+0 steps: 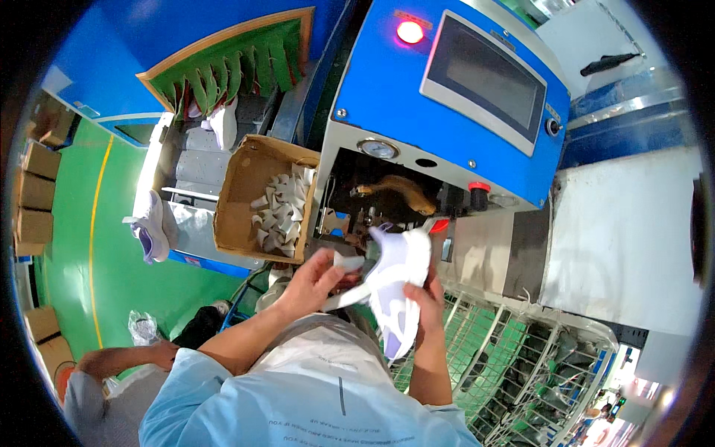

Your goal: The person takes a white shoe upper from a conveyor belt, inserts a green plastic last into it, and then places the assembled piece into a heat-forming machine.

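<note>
My right hand grips a white and lavender sneaker along its right side, with the sneaker tilted upright in front of the machine. Between the fingers of my left hand is a small curved white piece, just left of the sneaker. A pale strip runs from beside the left hand to the sneaker; what it belongs to I cannot make out. Left of the machine, a cardboard box holds several similar white pieces.
A blue machine with a screen, gauge and lit red lamp stands ahead. Two more sneakers lie at left, one near a conveyor's edge, one by a green strip curtain. A wire rack is at right, another person's arm lower left.
</note>
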The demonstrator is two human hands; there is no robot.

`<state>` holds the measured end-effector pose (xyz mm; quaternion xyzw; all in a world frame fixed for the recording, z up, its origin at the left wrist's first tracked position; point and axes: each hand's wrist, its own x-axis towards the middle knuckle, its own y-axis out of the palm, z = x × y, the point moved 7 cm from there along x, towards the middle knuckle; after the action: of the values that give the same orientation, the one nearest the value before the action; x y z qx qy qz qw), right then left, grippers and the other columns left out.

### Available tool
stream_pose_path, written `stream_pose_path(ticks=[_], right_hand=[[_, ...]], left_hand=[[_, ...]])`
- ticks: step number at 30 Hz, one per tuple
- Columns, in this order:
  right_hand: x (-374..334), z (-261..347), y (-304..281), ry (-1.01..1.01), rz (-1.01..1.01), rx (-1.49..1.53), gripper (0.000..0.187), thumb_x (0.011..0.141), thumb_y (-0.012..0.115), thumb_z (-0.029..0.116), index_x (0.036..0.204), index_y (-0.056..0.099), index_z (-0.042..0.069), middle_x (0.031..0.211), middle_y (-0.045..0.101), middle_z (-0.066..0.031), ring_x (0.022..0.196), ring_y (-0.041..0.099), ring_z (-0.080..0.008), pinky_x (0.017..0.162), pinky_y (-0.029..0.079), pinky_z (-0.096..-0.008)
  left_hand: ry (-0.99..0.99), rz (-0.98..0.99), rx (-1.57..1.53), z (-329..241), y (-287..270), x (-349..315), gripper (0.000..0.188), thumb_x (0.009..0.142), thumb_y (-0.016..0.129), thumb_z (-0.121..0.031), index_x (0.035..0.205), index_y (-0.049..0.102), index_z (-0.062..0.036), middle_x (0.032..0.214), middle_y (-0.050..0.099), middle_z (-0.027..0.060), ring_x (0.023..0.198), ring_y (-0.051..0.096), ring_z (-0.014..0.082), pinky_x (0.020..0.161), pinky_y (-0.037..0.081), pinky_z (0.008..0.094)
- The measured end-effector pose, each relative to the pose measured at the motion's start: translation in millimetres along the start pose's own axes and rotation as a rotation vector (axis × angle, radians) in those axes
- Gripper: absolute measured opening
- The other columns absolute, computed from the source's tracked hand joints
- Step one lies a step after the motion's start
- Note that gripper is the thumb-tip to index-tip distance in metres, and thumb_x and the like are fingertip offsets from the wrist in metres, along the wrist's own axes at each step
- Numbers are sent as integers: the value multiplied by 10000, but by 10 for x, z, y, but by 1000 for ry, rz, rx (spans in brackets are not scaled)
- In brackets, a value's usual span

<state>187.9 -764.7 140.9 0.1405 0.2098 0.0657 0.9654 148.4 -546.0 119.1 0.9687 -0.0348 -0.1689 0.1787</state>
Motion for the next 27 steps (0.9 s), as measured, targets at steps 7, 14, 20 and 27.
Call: stream_pose_path(ticks=[7,14,20,27], right_hand=[[458,314,-42,-75,-247,-394,865,771,682,71,1527,262,72,1409,487,-143,1173,561,-241,980,459,-346],[807,325,531,25,-251,-1652,952,781,677,424,1546,114,355,1338,529,-274,1141,564,-477,945,477,-486],[985,280,539,191,-306,-1566,761,882,564,491,1536,235,287,1472,321,-339,1404,255,-475,1122,303,-467],[835,271,620,-339,-388,-1610,735,874,637,363,1517,312,216,1328,497,-298,1184,487,-460,942,447,-492]], left_hand=[[-113,166,30,625,256,318,297,1015,502,-291,1162,518,-32,1027,529,1,967,463,98,880,401,274],[-375,186,-579,1722,188,744,313,985,530,-343,1138,549,-71,1111,578,60,1045,558,176,899,449,365],[-308,56,-170,730,-338,395,274,968,556,-293,1041,594,-32,973,663,75,870,626,156,807,500,295],[-150,-403,169,210,-1458,217,330,965,565,-327,966,630,-3,865,659,63,749,622,143,656,522,305]])
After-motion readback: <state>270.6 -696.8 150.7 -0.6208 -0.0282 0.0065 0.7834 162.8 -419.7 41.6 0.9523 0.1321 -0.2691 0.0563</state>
